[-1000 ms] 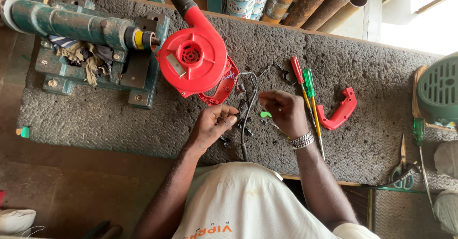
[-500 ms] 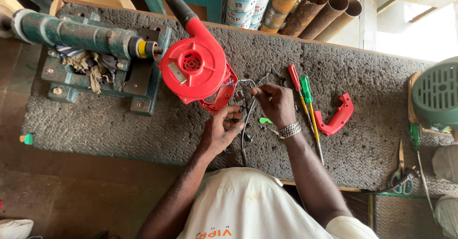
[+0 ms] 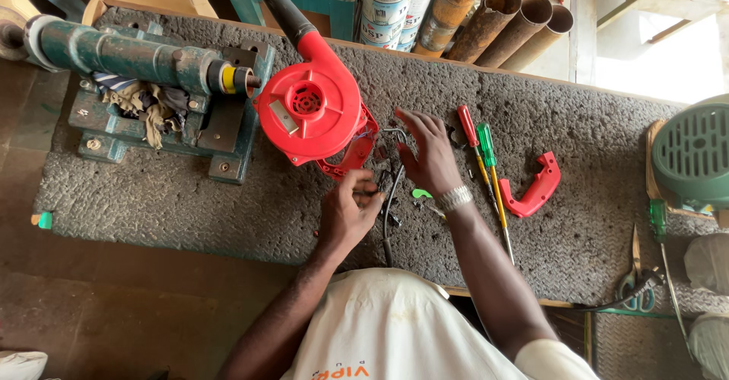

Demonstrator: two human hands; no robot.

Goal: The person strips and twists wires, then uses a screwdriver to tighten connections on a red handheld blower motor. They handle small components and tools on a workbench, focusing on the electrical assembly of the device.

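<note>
A red air blower (image 3: 310,114) with a black nozzle lies on the grey mat (image 3: 190,198), its casing partly apart. My left hand (image 3: 348,214) pinches a small dark part just below the blower. My right hand (image 3: 427,154), with a metal watch at the wrist, reaches with spread fingers over loose wires and small parts (image 3: 389,175) beside the blower. What lies under its palm is hidden. A red-handled screwdriver (image 3: 468,127) and a green-handled screwdriver (image 3: 487,146) lie right of that hand. A red handle shell (image 3: 536,188) rests further right.
A green bench vise (image 3: 152,84) with rags stands at the left. Cans and rusty pipes (image 3: 486,15) line the back edge. A green fan housing (image 3: 695,156) sits at the right, with scissors (image 3: 635,277) and another green screwdriver (image 3: 659,220) near the front right.
My right hand has moved up toward the blower and spread over the wires. My left hand has shifted slightly and closed on a small part. The view has tilted a little.
</note>
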